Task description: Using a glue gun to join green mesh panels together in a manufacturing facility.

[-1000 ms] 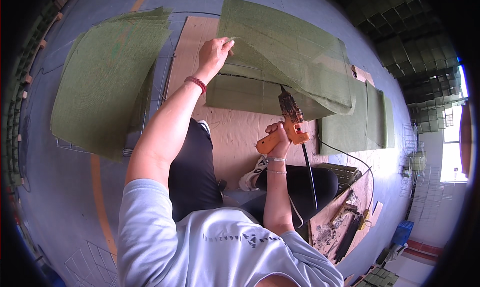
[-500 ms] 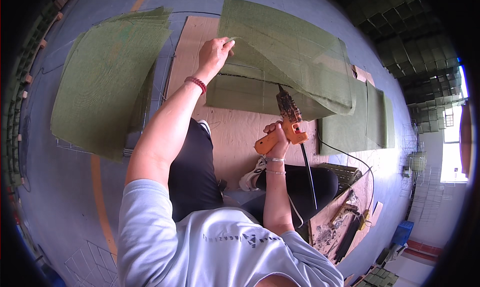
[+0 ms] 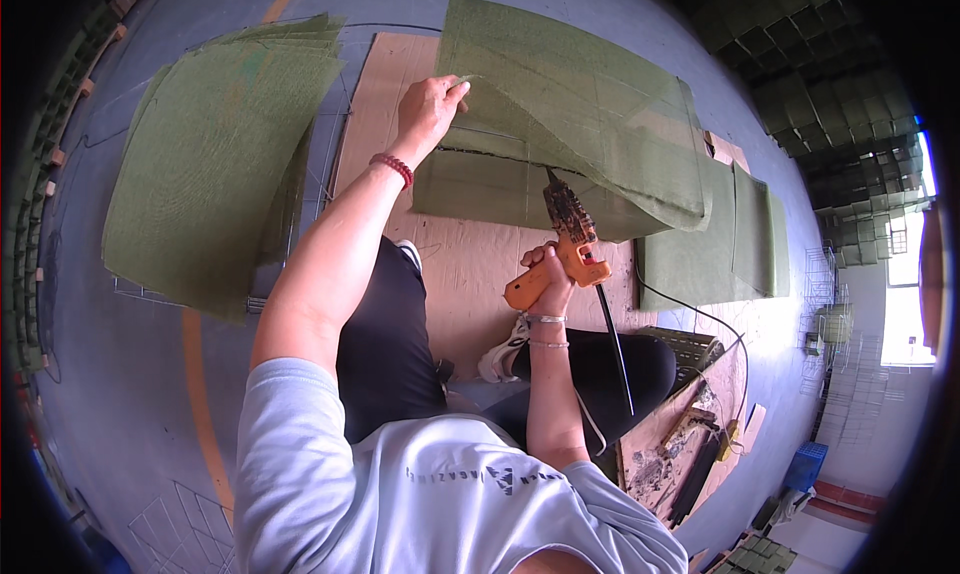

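Note:
Between its fingertips my left hand [image 3: 432, 109] pinches the near corner of a green mesh sheet [image 3: 570, 64], holding that flap lifted and folded back. Beneath the flap runs a dark bead of glue [image 3: 490, 157] along a wire edge, with more green mesh [image 3: 480, 194] lying on the board below. An orange hot glue gun [image 3: 575, 249], its front crusted with dark residue, is gripped in my right hand [image 3: 550, 284]. The nozzle points away from me, close to the glue line; whether it touches I cannot tell. A black glue stick [image 3: 615, 349] sticks out of the gun's back.
A stack of green mesh sheets [image 3: 215, 164] lies at left over wire frames. More folded mesh [image 3: 715, 234] is at right. A power cord [image 3: 700, 309] curves past my knee. Black glue sticks [image 3: 695, 479] rest on a stained board [image 3: 650, 454]. Wire frames [image 3: 180, 529] stand at lower left.
My right hand has moved the glue gun slightly left, its nozzle shifting left along the glue line. The left hand keeps its place with the mesh corner.

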`<state>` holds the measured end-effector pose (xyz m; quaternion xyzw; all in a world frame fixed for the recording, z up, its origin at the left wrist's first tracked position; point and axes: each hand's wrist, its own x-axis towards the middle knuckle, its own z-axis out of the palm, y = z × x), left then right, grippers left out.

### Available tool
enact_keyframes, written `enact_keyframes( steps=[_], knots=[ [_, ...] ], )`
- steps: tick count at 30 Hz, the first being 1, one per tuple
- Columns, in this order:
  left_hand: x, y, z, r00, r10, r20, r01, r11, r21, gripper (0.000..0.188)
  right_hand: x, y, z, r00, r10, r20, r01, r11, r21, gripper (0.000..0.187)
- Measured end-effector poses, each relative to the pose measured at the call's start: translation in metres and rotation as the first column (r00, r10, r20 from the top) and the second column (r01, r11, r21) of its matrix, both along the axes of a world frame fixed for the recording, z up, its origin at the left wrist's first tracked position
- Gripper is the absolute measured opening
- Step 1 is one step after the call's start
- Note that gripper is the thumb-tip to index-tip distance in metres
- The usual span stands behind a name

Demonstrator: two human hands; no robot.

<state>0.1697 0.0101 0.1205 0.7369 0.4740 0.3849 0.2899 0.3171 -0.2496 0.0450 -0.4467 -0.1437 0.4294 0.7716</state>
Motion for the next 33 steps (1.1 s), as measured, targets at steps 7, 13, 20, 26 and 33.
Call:
enact_keyframes(
  steps=[7,13,20,26,33],
  knots=[
    [0.001,-0.002,0.001,1.0,-0.002,0.016,0.002,1.0,-0.009,0.037,-0.004,0.003,-0.001,1.0,0.016,0.009,-0.016,1.0,0.009,0.017],
    [0.001,-0.001,-0.002,0.999,0.003,0.047,-0.004,1.0,0.005,0.037,0.004,0.002,-0.004,1.0,0.003,0.016,-0.003,1.0,0.006,0.012],
    [0.002,-0.001,-0.002,0.999,0.007,0.049,-0.009,1.0,0.028,0.036,0.002,0.001,-0.002,1.0,-0.006,0.02,0.006,1.0,-0.008,0.013],
    [0.002,-0.001,-0.004,0.998,0.024,0.061,-0.026,0.999,0.027,0.036,-0.009,0.004,0.002,1.0,0.018,-0.007,-0.018,1.0,0.015,0.017],
    [-0.001,0.0,-0.002,1.0,0.0,0.02,0.0,1.0,0.018,0.036,-0.006,0.004,-0.003,1.0,0.001,-0.017,-0.001,1.0,-0.007,0.017]
  ],
)
